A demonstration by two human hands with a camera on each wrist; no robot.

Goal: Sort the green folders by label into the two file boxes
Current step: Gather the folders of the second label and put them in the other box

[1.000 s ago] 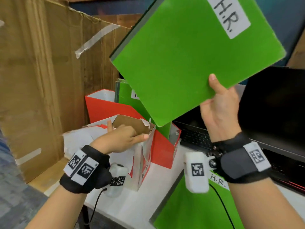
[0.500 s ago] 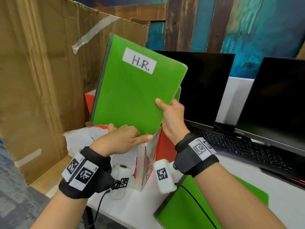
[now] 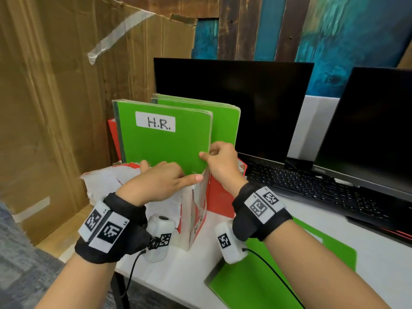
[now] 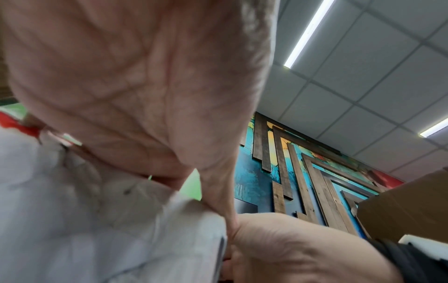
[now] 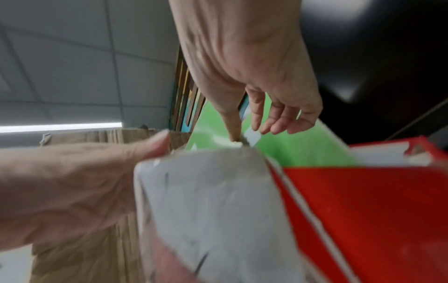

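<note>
A green folder labelled H.R. (image 3: 165,143) stands upright with its lower edge inside the near white and red file box (image 3: 196,219), which is torn and marked H R. My right hand (image 3: 220,161) pinches the folder's lower right edge; the wrist view shows thumb and fingertips (image 5: 254,122) closed on that edge. My left hand (image 3: 160,181) holds the top of the box's near wall. Behind stands a red file box (image 3: 220,197) with several green folders (image 3: 225,121) in it. Another green folder (image 3: 256,282) lies flat on the table under my right forearm.
Two black monitors (image 3: 234,103) (image 3: 374,130) and a keyboard (image 3: 312,188) stand right behind and beside the boxes. A tall cardboard sheet (image 3: 66,97) walls off the left. The white table (image 3: 379,259) ends just left of the near box.
My right hand brought the H.R. folder down from high on the right, turned it upright and lowered it into the near box. My left hand stayed on the box's rim.
</note>
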